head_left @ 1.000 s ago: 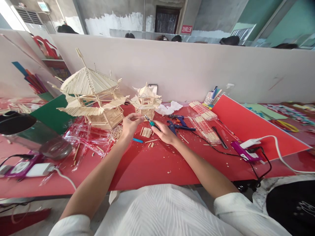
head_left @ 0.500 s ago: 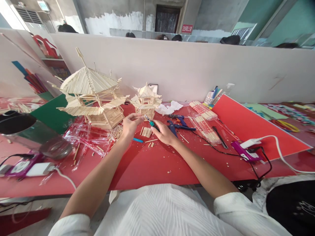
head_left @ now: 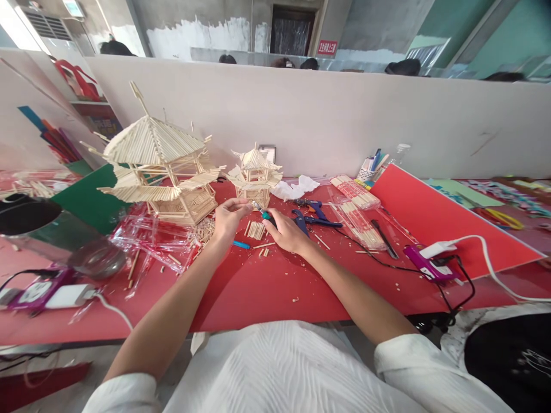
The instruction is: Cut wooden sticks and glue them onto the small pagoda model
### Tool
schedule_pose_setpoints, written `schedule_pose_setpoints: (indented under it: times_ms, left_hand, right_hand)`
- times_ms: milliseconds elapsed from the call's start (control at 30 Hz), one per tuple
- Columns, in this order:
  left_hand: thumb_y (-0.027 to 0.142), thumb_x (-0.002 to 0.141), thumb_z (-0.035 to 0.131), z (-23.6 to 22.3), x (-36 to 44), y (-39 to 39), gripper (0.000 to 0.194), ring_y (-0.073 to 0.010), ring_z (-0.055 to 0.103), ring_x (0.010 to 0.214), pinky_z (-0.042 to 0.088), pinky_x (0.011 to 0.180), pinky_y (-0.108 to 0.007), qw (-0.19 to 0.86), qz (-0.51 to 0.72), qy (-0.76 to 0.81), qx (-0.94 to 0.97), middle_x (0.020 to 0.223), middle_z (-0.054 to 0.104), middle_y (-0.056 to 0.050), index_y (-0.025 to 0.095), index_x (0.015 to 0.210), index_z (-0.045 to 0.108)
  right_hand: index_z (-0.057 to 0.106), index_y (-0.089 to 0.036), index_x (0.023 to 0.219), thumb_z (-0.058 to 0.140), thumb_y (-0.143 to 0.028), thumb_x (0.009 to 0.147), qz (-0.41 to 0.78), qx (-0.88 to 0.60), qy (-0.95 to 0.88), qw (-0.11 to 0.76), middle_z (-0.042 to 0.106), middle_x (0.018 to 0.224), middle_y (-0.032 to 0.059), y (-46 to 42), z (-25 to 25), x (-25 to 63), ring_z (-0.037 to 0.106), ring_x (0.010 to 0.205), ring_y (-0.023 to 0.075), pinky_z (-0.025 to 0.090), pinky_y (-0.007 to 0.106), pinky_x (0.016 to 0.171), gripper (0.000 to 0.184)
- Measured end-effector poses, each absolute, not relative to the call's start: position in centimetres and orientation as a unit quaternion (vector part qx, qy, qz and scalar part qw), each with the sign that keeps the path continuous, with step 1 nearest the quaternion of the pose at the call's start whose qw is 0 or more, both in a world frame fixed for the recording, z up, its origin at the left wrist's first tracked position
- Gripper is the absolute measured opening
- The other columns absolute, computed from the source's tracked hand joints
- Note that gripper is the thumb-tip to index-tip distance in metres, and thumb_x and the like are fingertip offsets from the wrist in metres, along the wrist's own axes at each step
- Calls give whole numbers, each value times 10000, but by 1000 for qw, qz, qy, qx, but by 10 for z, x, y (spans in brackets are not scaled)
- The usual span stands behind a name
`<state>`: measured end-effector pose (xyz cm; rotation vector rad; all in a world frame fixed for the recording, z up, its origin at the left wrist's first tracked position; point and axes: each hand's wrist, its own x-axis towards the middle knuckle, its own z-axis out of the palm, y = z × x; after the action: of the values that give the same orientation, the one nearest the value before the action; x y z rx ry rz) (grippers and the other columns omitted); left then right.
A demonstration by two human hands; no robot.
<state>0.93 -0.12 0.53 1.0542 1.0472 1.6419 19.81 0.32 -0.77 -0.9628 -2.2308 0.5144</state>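
Observation:
My right hand (head_left: 286, 229) is closed around a small hand tool (head_left: 269, 217) with a teal-and-dark handle and a silver front end. My left hand (head_left: 231, 221) is pinched at the tool's silver end; whatever its fingertips hold is too small to make out. Just below the hands lie a row of short cut wooden sticks (head_left: 257, 230) and a blue strip-like piece (head_left: 241, 245). Behind the hands stands a small stick pagoda model (head_left: 255, 175). To the left is a larger stick pagoda model (head_left: 159, 166) with a ribbed roof.
Blue glue guns (head_left: 316, 218) and packs of wooden sticks (head_left: 359, 215) lie right of the hands. A red board (head_left: 447, 223) leans farther right near a purple power strip (head_left: 430, 265). Crumpled plastic wrap (head_left: 150, 235) and a large clear container (head_left: 64, 241) are at left.

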Motion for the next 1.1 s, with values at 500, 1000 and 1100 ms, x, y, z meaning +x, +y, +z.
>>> schedule_pose_setpoints:
  times_ms: [500, 1000, 1100]
  left_hand:
    - [329, 594, 864, 3, 12, 0, 339, -191, 697, 786, 535, 823, -335, 410, 657, 445, 449, 787, 731, -57, 148, 842, 720]
    - [348, 563, 870, -1, 6, 4, 401, -172, 676, 751, 527, 778, -306, 453, 625, 449, 451, 779, 715, -50, 148, 873, 713]
    - [366, 547, 886, 3, -1, 5, 467, -175, 677, 748, 522, 771, -310, 463, 601, 450, 471, 775, 707, -37, 156, 919, 698]
  right_hand:
    - [532, -197, 1222, 298, -428, 1047, 212, -403, -833, 315, 692, 1048, 113, -3, -3, 193, 660, 952, 264, 471, 368, 838, 373]
    - [597, -191, 900, 301, -461, 1056, 154, -463, -836, 250, 704, 816, 104, 4, -6, 191, 672, 764, 250, 415, 315, 693, 430]
    - [602, -189, 923, 308, -476, 1051, 132, -461, -841, 249, 709, 815, 108, 7, -6, 192, 676, 767, 253, 414, 315, 685, 431]
